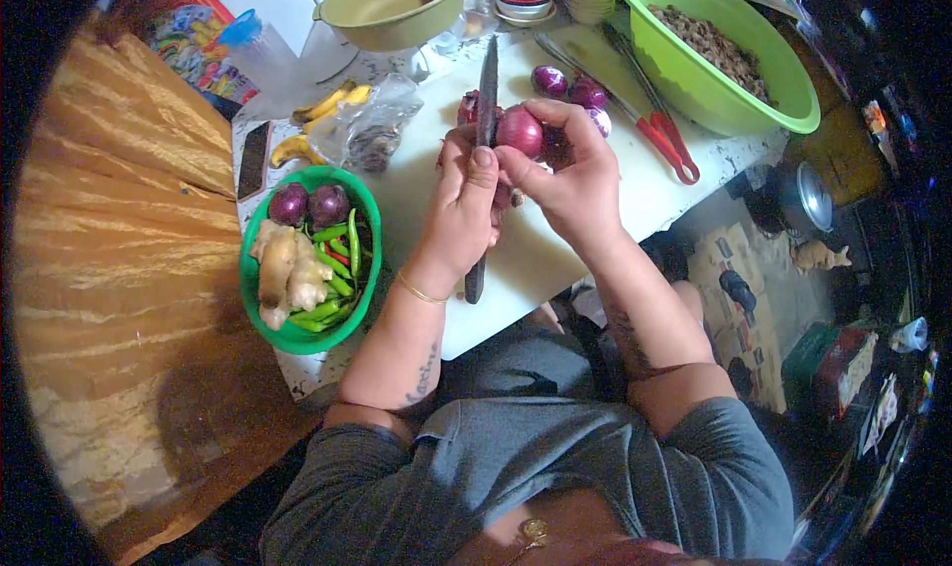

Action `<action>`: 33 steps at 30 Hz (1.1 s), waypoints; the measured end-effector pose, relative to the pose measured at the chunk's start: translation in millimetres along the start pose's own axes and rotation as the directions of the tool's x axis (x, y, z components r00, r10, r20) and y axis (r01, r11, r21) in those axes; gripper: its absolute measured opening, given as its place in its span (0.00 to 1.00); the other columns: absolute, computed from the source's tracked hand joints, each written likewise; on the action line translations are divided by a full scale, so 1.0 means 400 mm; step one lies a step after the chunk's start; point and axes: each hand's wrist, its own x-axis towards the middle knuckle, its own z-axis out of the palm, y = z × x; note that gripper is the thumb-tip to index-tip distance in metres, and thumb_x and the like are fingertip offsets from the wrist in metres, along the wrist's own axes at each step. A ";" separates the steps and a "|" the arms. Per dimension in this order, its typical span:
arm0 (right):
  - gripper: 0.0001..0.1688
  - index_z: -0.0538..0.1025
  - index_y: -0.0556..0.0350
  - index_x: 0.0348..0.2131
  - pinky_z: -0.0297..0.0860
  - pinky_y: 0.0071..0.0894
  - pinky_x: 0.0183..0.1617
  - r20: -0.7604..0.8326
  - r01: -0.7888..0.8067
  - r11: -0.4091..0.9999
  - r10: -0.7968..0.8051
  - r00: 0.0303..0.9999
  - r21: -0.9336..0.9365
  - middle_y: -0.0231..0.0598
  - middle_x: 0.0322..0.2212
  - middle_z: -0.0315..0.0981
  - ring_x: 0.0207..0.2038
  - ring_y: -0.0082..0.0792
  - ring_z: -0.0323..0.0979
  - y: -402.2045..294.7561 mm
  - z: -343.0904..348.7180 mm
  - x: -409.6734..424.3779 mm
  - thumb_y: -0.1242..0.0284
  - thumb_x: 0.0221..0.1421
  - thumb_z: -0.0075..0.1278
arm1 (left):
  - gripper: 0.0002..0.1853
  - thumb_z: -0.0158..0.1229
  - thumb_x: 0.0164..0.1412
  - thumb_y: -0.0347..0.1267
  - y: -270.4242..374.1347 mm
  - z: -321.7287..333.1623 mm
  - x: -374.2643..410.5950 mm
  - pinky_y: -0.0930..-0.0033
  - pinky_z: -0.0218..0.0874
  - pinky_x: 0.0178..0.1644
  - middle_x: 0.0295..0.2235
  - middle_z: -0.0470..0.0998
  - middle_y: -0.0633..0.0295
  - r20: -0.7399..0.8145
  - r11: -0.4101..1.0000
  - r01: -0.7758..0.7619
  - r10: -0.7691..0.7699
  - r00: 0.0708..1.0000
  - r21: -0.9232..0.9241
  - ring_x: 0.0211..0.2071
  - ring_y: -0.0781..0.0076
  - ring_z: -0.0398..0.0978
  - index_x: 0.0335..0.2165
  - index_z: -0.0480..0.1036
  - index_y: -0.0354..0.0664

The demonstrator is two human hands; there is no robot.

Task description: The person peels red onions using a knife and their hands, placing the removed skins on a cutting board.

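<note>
My left hand [465, 201] grips a knife [487, 82], its dark blade pointing away from me and its handle end showing below the fist. Between the thumb and fingers of my right hand [584, 175] is a red onion [519, 132], close against the right side of the blade. Both hands are above a white cutting board [535, 268]. Several purple onions [549, 81] lie on the board beyond my right hand. Dark red onion skins [467, 108] show behind the knife; more pieces beneath my hands are partly hidden.
At left, a green basket [375, 268] holds onions, ginger and chilies. Bananas [297, 149], a plastic bag [372, 123] and a phone [253, 160] lie beyond it. Red-handled tongs [662, 142] rest near a lime-green basin [799, 116] of brown chunks. A yellowish basin [394, 26] stands at the back.
</note>
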 end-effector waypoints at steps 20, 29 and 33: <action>0.29 0.71 0.62 0.47 0.67 0.35 0.57 0.262 -0.292 0.803 0.175 0.949 0.520 0.41 0.47 0.72 0.49 0.35 0.72 0.044 -0.051 0.024 0.84 0.43 0.61 | 0.26 0.42 0.64 0.61 0.003 -0.019 0.009 0.83 0.55 0.15 0.24 0.66 0.66 0.073 0.984 0.137 -0.129 0.989 -0.117 0.18 0.85 0.62 0.45 0.59 0.53; 0.24 0.70 0.61 0.51 0.68 0.36 0.54 0.443 -0.613 0.611 0.427 0.788 0.501 0.41 0.44 0.73 0.48 0.35 0.72 0.031 -0.063 0.033 0.78 0.55 0.55 | 0.30 0.44 0.62 0.62 0.004 -0.026 0.004 0.83 0.55 0.15 0.24 0.67 0.65 0.217 0.925 0.187 -0.118 0.969 -0.332 0.18 0.84 0.62 0.45 0.61 0.49; 0.25 0.68 0.58 0.53 0.70 0.45 0.54 0.484 -0.573 0.582 0.322 0.814 0.577 0.43 0.49 0.71 0.50 0.41 0.72 0.061 -0.077 0.032 0.75 0.57 0.55 | 0.28 0.44 0.64 0.60 -0.001 -0.040 0.008 0.83 0.56 0.16 0.25 0.68 0.63 0.289 0.869 0.225 -0.100 0.952 -0.440 0.19 0.84 0.63 0.47 0.61 0.51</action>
